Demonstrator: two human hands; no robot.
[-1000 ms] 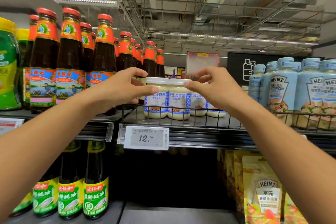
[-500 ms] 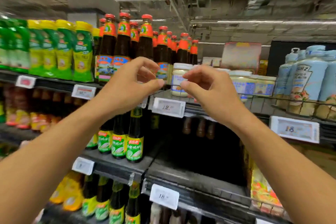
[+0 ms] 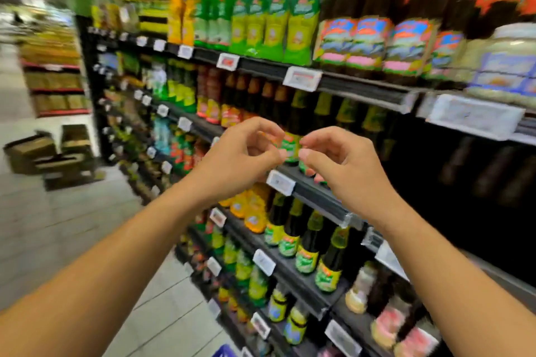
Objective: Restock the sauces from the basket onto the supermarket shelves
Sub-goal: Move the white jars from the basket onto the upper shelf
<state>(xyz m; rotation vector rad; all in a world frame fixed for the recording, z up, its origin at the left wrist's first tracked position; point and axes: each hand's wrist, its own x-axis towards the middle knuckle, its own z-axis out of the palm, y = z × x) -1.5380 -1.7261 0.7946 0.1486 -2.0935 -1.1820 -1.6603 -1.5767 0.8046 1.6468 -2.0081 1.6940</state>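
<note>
My left hand point(image 3: 243, 159) and my right hand point(image 3: 345, 168) hang in the air in front of the middle shelves, close together, fingers loosely curled and holding nothing. The white sauce jars point(image 3: 510, 61) stand on the top shelf point(image 3: 362, 90) at the far right, blurred, well above and to the right of both hands. Next to them stand dark sauce bottles with red caps point(image 3: 406, 38). A blue corner at the bottom edge may be the basket point(image 3: 224, 352); the rest of it is out of view.
Green and yellow bottles point(image 3: 272, 17) fill the top shelf to the left. Lower shelves hold dark bottles with green labels point(image 3: 307, 252). The tiled aisle floor point(image 3: 72, 226) runs along the left, with cardboard boxes point(image 3: 49, 153) on it farther back.
Both hands have come off the white jars and drawn back from the top shelf, empty. The view has swung left and downward, showing the aisle and lower shelves.
</note>
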